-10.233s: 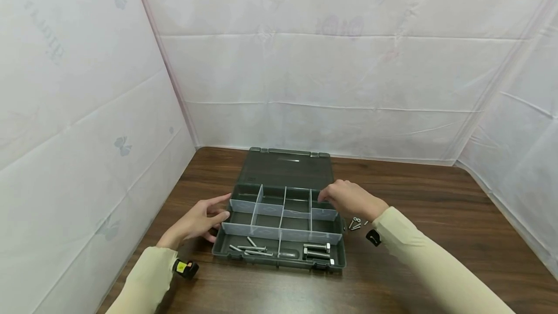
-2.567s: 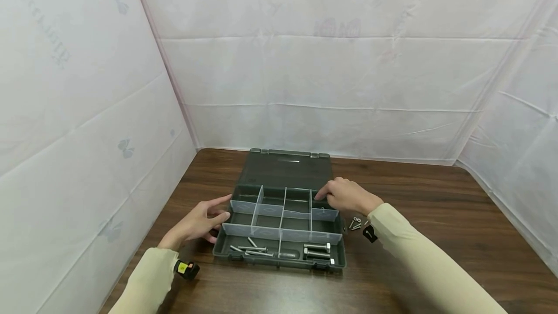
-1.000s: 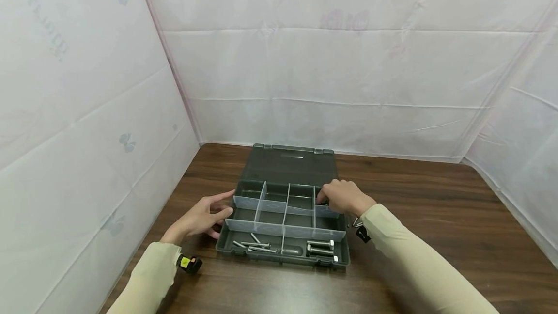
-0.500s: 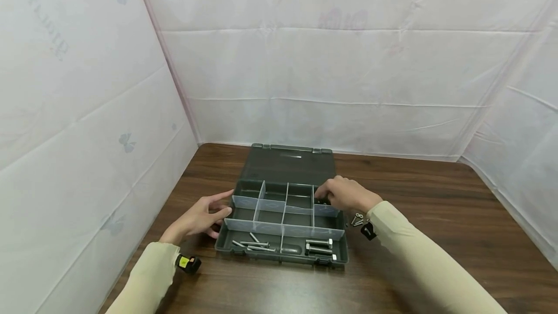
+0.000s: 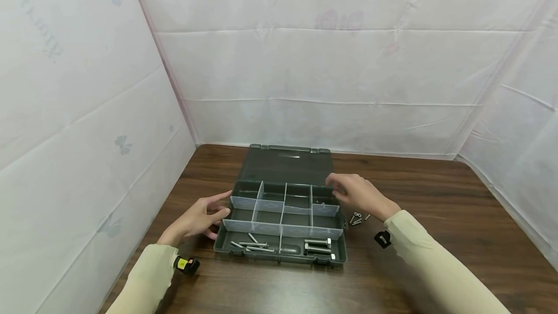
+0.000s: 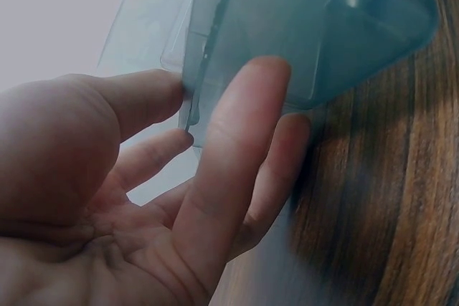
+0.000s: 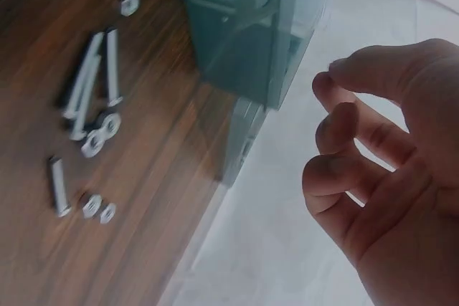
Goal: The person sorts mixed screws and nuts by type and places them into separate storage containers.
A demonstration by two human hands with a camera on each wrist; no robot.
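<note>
While the left hand (image 5: 198,219) rests with relaxed fingers against the left wall of the open organizer box (image 5: 226,245) on the table (image 5: 436,217), a careless push could slide it. Loosely curled and empty, the right hand (image 5: 357,194) hovers over the box's far-right compartment, and a clumsy reach might scatter the loose screws and nuts (image 5: 357,218) lying just right of the box.

Soft even light, blurred wrist views

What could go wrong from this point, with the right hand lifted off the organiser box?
1. The loose screws and nuts lie on the table close to the right hand; a sleeve sweep might scatter them.
2. The left hand only touches the organiser box at its side, so a push might slide it.
</note>
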